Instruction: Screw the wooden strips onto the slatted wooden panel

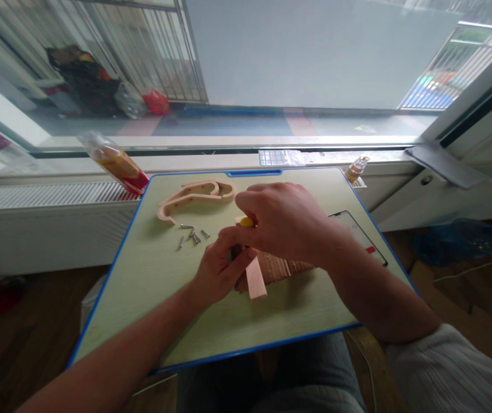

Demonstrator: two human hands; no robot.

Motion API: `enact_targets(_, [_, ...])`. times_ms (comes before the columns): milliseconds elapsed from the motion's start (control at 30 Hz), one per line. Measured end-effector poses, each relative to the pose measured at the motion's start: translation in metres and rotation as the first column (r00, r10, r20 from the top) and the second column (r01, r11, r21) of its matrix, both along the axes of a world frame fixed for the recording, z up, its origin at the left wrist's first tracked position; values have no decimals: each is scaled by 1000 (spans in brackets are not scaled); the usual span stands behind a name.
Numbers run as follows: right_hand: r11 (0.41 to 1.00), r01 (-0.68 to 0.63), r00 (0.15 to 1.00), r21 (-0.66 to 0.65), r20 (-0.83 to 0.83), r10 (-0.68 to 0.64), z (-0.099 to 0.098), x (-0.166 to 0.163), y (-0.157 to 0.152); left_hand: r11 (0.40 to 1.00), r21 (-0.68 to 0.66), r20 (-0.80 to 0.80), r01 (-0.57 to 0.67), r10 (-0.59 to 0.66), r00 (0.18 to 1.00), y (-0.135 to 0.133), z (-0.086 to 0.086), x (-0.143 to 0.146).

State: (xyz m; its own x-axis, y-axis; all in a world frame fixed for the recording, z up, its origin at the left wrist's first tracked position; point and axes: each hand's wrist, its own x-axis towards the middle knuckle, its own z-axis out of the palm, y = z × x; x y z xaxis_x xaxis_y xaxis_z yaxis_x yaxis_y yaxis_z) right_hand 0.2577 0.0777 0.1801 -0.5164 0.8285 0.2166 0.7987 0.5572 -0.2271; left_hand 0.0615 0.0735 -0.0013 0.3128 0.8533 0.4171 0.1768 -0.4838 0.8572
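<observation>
My right hand (pixel 287 221) is closed around a yellow-handled tool (pixel 246 222), probably a screwdriver, held upright over a light wooden bar (pixel 256 279). My left hand (pixel 219 269) grips that bar from the left side, fingers pinched against it just below the tool. The bar lies across a slatted wooden panel (pixel 282 267) on the pale green lap table (pixel 151 287). Several loose screws (pixel 192 235) lie left of my hands. Two curved wooden pieces (pixel 194 198) lie stacked farther back.
A phone (pixel 360 235) lies face up on the table's right side. A plastic-wrapped packet (pixel 114 160) leans on the sill at the back left, a small bottle (pixel 356 169) at the back right. The window ledge runs behind the blue-edged table.
</observation>
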Motion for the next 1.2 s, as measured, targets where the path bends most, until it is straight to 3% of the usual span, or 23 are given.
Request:
enact_targets(367, [999,35,999,-41,0,-35,-2,2,1,999,-21,31,26,-25,999,0,1,1])
enact_targets(633, [990,-128,988,-55,-91,123,9,16,-8,997,54,54,51,-54,997,0,14,4])
enact_targets(833, [988,-148,987,-52,-66,145,11,16,-12,997,1,62,77,-77,995,-1,13,4])
enact_targets(1200, [999,-41,999,12,-32,41,4,9,-8,998,-3,28,61,-61,998,-2,20,5])
